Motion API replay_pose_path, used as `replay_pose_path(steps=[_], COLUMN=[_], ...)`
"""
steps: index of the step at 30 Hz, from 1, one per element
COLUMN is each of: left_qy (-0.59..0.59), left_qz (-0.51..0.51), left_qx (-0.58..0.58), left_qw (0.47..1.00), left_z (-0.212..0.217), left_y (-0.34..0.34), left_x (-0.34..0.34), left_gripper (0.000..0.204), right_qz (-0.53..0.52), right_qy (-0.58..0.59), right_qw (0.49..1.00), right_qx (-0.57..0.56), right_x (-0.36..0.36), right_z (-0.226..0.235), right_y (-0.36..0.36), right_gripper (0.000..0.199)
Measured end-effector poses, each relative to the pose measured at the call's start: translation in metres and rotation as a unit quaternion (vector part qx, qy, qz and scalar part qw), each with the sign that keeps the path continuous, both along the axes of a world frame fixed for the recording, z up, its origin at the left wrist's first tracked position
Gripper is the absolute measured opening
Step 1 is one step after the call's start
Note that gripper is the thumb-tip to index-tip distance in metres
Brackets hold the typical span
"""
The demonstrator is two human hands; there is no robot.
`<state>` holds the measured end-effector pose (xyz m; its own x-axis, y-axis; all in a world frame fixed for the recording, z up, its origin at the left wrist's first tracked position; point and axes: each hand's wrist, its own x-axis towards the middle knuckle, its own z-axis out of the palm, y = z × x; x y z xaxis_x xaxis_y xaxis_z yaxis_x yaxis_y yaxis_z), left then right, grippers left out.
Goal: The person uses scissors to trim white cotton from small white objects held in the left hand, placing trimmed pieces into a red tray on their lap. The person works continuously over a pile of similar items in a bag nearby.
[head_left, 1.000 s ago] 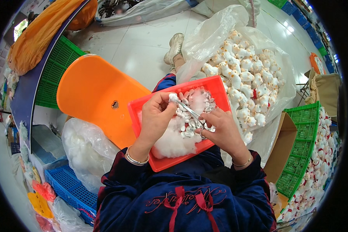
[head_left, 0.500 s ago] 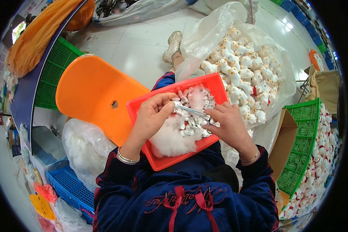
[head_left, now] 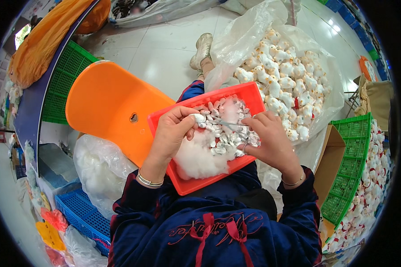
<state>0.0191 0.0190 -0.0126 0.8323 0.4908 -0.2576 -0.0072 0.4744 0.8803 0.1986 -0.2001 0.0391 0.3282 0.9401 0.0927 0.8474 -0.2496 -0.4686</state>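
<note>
A red plastic tray (head_left: 196, 185) rests on my lap, holding fluffy white stuffing (head_left: 200, 158) and many small white and silvery fabric pieces (head_left: 220, 142). Between the thumb and fingertips of my left hand (head_left: 170, 131) is a small white stuffed piece (head_left: 198, 118). My right hand (head_left: 273, 141) grips metal forceps (head_left: 229, 123) with scissor-like loops, thumb and fingers at the loops. Their tips point left toward the white piece, over the tray. Whether tips and piece touch is hard to tell.
At the far right, a clear plastic bag (head_left: 314, 49) holds many white plush toys (head_left: 278, 80). An orange chair (head_left: 107, 98) stands left, beside a bag of stuffing (head_left: 96, 164) and a blue crate (head_left: 82, 213). A green crate (head_left: 352, 164) and cardboard box (head_left: 327, 160) are at right.
My right hand has moved right and drawn the forceps back from the small white piece, which now shows more at my left fingertips. The left hand stays nearly in place.
</note>
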Motion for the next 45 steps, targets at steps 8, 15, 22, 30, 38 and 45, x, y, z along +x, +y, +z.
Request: replay_pose_path(steps=[8,15,22,30,38,45], left_qy=[0.027,0.036,0.049,0.031,0.032,0.004], left_qz=[-0.016,0.004,-0.018,0.02,0.016,0.015], left_qx=[-0.025,0.007,0.135,0.067,0.097,0.082], left_qw=[0.999,0.999,0.989,0.997,0.995,0.996], left_z=[0.007,0.012,0.005,0.004,0.01,0.012], left_y=[-0.005,-0.007,-0.013,-0.009,-0.014,-0.014], left_x=[0.001,0.002,0.006,0.002,0.002,0.001], left_gripper=[0.02,0.02,0.018,0.014,0.017,0.019], right_qz=[0.023,0.036,0.047,0.019,0.042,0.028], right_qy=[-0.017,-0.046,-0.016,0.055,0.031,0.024], right_qw=[1.0,0.997,0.995,0.998,0.998,0.995], right_qx=[-0.009,-0.048,-0.091,-0.038,-0.029,-0.091], right_x=[-0.002,0.001,-0.004,0.007,0.0,-0.002], right_z=[-0.006,0.001,0.004,0.005,0.0,0.007], right_y=[0.006,0.004,0.009,0.001,0.007,0.005], right_gripper=[0.055,0.042,0.038,0.045,0.047,0.04])
